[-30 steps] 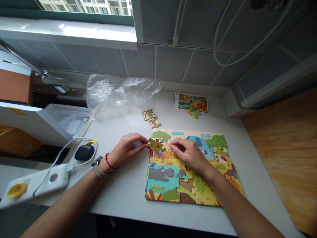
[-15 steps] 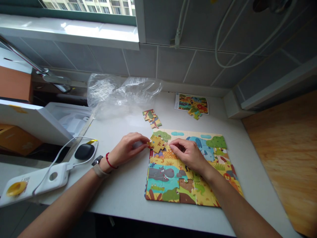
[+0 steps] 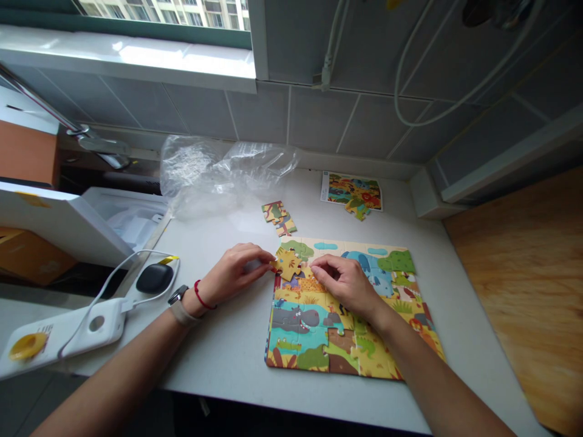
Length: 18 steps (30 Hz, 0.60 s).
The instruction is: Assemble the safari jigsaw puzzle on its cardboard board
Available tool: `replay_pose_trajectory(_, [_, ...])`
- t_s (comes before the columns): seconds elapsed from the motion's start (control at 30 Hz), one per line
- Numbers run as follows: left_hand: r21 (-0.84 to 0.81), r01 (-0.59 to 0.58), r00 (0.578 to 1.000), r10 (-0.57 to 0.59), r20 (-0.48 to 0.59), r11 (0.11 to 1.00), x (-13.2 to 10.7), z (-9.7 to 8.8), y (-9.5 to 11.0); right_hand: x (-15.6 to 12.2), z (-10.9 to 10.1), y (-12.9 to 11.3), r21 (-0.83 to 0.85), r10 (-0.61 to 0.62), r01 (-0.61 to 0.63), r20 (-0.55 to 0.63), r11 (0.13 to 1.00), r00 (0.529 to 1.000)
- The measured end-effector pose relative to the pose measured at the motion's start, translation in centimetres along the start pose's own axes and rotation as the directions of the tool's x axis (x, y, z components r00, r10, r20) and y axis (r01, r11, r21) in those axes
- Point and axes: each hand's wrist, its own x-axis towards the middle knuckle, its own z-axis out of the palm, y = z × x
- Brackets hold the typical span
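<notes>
A left hand (image 3: 234, 270) pinches a yellow puzzle piece (image 3: 288, 264) at the 10 o'clock corner of an animal jigsaw (image 3: 310, 343) on a surface (image 3: 228, 355); the right hand (image 3: 348, 284) rests on the jigsaw, loose pieces (image 3: 279, 217) at 11 o'clock.

Both arms were bare from the wrists all the way back to the bottom edge of the shot. The left hand (image 3: 232, 273) had some stuff on its wrist: a watch (image 3: 178, 303) with a small dark face on a pale beige-grey strap, and right next to it, on the hand side, a thin red cord bracelet (image 3: 199, 295) sitting kinda loose. The right hand (image 3: 348, 282) and its wrist were just plain and bare.
</notes>
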Motion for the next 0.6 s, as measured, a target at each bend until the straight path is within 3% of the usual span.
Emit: replay_pose_trajectory(0.6, [0.023,-0.015,1.000,0.015,0.006,1.000,-0.07,0.17,0.08,0.02,0.12,0.09,0.004,0.020,-0.020,0.008,1.000,1.000])
